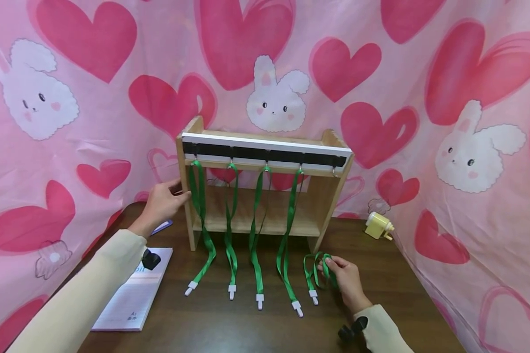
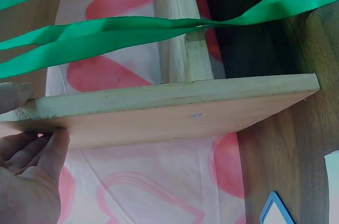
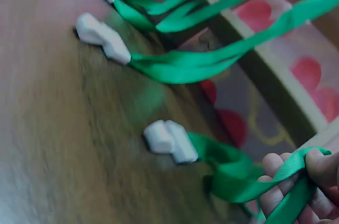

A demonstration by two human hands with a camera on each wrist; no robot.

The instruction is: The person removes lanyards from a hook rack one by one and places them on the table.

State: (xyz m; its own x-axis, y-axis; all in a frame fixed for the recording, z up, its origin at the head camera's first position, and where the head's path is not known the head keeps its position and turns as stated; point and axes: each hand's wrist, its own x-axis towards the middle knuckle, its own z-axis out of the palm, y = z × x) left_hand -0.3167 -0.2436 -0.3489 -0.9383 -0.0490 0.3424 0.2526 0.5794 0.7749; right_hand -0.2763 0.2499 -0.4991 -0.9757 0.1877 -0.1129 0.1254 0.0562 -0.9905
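Note:
A wooden rack (image 1: 327,206) stands on the table, with a black strip and small hooks along its white front bar. Green lanyards (image 1: 290,220) with white clips hang from all the hooks but the rightmost hook (image 1: 334,171), which is bare. My left hand (image 1: 164,203) grips the rack's left side panel (image 2: 159,123), thumb on the front edge and fingers behind. To the right of the rack, my right hand (image 1: 345,280) pinches the strap of another green lanyard (image 3: 288,181) between thumb and fingers. That lanyard's white clip (image 1: 313,296) hangs low, close over the table.
A white notebook (image 1: 134,294) lies at the left of the table, with a blue-edged object (image 1: 161,227) behind it. A yellow pencil sharpener (image 1: 378,226) with a crank stands at the back right. A pink curtain (image 1: 265,29) with hearts and rabbits surrounds the table.

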